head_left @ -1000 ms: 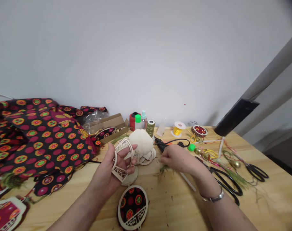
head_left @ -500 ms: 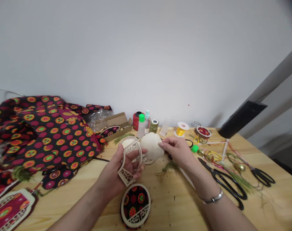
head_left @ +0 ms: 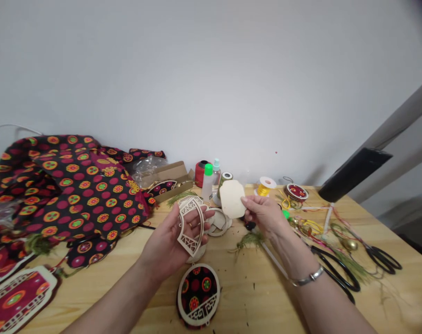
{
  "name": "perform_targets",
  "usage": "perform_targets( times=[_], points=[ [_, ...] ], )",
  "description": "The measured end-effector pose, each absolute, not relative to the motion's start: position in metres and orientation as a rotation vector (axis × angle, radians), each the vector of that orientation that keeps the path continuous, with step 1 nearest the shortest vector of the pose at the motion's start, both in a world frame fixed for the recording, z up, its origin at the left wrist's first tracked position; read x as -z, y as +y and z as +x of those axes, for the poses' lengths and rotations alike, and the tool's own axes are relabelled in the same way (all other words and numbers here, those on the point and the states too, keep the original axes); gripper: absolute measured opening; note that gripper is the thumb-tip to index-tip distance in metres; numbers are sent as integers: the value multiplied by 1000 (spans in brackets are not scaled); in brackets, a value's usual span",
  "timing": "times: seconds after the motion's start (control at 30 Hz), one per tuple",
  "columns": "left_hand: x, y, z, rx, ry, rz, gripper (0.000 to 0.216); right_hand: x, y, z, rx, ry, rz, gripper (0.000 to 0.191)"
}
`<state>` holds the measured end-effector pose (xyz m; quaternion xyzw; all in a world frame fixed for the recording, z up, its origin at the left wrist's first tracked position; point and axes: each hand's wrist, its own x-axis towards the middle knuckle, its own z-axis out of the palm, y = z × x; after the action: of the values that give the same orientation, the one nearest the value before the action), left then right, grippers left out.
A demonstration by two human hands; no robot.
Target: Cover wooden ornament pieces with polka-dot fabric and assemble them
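A fan-shaped wooden frame with cut-out lattice ends (head_left: 191, 242) lies across the palm of my left hand (head_left: 172, 236), its thumb against one edge and the fingers behind. Pinched by its right edge, a plain pale wooden plate with scalloped corners (head_left: 232, 199) is held up in my right hand (head_left: 262, 211). Behind and between the hands, other cut wooden pieces (head_left: 217, 225) rest on the table, partly covered. Below my left hand lies an oval ornament (head_left: 198, 297) with patterned fabric inside a pale wooden rim.
Patterned dark fabric (head_left: 78, 185) is heaped at left beside an open cardboard box (head_left: 176, 174). Green-capped bottle (head_left: 208, 182), yellow thread spool (head_left: 265, 185) and round ornament (head_left: 296, 191) stand along the wall. Black-handled scissors (head_left: 339, 266), cords and a black cylinder (head_left: 355, 174) are at right.
My right hand has lifted the pale plate up and to the right, away from my left hand, uncovering the cut wooden pieces on the table. The view has shifted slightly.
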<state>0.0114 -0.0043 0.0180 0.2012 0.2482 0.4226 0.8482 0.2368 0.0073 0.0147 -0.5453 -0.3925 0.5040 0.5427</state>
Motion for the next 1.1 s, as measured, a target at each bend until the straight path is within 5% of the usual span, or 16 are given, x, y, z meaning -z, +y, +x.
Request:
perform_targets(
  times=[0.3,0.7,1.1],
  points=[
    [-11,-6,17,-870,572,450,52,-12,-4,210,-1356,-1026,-1328,33],
    [-24,9,-1,-1297,615,357,61,-7,8,238,-970,-1264,-1585,25],
    [-27,14,-12,-1418,438,378,61,5,6,217,-1070,-1358,-1526,36]
  ],
)
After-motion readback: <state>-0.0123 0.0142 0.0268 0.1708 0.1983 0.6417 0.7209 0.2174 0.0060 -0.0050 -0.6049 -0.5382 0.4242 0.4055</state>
